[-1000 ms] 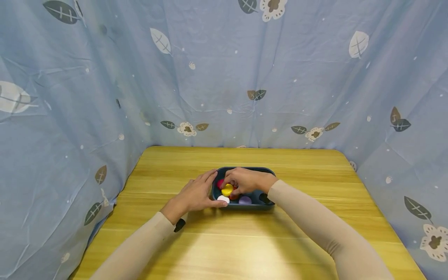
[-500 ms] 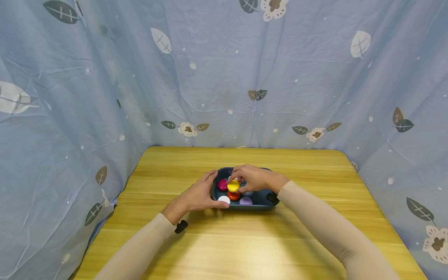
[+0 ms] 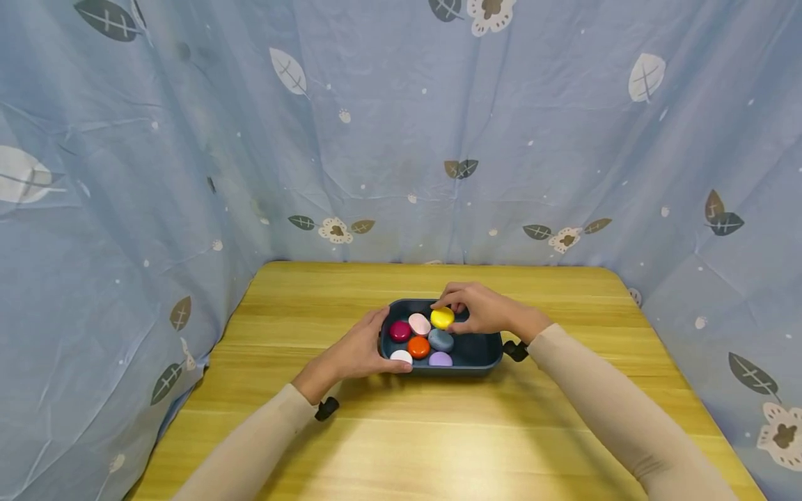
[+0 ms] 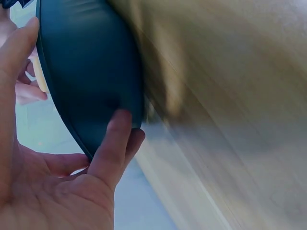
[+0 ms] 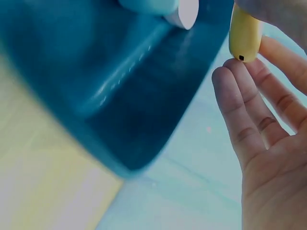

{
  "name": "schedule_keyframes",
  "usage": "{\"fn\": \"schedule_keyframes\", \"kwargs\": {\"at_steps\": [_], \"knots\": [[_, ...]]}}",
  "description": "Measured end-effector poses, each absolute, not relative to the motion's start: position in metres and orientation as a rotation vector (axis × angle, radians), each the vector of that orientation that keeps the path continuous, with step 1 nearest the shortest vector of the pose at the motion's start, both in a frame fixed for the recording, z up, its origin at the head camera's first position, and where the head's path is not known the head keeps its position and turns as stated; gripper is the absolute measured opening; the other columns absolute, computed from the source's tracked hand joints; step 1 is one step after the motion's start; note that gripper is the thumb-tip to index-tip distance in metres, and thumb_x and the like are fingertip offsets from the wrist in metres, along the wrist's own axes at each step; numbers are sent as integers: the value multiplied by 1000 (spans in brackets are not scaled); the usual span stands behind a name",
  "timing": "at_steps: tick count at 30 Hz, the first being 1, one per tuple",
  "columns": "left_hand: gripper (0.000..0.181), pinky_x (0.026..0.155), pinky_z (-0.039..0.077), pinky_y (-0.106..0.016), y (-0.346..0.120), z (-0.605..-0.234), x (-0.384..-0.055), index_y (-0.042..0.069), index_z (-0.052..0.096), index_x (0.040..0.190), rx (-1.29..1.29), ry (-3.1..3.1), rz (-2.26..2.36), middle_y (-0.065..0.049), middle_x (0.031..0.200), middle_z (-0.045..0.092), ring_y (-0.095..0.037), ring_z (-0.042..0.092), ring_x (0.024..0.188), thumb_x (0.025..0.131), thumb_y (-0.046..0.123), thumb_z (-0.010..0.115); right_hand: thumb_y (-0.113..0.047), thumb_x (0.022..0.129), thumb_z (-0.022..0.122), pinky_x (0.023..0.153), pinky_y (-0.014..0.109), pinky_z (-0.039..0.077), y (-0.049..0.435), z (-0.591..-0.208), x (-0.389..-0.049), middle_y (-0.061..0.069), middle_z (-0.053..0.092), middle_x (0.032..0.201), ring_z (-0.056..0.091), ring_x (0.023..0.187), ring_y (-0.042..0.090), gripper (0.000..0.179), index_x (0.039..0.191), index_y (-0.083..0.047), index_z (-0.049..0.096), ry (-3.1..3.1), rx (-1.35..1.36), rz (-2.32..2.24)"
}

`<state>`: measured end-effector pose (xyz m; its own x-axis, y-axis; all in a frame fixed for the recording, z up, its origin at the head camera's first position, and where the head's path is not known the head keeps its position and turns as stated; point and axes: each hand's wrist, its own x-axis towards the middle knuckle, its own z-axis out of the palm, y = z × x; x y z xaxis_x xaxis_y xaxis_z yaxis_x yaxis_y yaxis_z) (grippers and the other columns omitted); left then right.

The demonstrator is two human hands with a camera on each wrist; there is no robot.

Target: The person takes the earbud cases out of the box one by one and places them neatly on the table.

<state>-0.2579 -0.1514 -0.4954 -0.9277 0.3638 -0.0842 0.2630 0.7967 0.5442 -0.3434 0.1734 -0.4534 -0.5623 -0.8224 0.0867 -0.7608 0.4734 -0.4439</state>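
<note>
A dark blue tray (image 3: pixel 481 353) with rounded corners sits on the table. My left hand (image 3: pixel 354 346) grips its left end, thumb along the front rim; in the left wrist view its fingers lie against the tray's outer wall. My right hand (image 3: pixel 487 308) pinches a yellow domed disc (image 3: pixel 443 319) at the tray's back side. A small dark square shows on that disc's edge (image 5: pixel 241 57) in the right wrist view. Inside lie similar discs: magenta (image 3: pixel 399 331), pale pink (image 3: pixel 420 324), orange (image 3: pixel 418 347), grey-blue (image 3: pixel 441 339), lilac (image 3: pixel 441 359) and white (image 3: pixel 402 357).
The wooden table (image 3: pixel 401 431) extends around the tray. Blue patterned curtains (image 3: pixel 388 139) hang behind it and along both sides. A black strap piece (image 3: pixel 327 408) shows beneath the left wrist, another (image 3: pixel 516 350) beneath the right.
My right hand has carried the yellow disc from the tray's left part rightward and back, uncovering the pink, orange and grey-blue discs. My left hand keeps its place on the tray's end.
</note>
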Motion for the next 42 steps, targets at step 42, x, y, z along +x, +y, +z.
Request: {"fn": "schedule_keyframes", "kwargs": {"at_steps": [42], "knots": [[138, 135, 48, -67, -150, -491, -255, 9, 26, 187, 413, 2772, 791, -23, 189, 36, -45, 48, 170, 86, 74, 95, -12, 95, 97, 93, 41, 68, 314, -514, -350, 11, 77, 120, 72, 100, 21, 43, 135, -4, 82, 2799, -878, -763]]}}
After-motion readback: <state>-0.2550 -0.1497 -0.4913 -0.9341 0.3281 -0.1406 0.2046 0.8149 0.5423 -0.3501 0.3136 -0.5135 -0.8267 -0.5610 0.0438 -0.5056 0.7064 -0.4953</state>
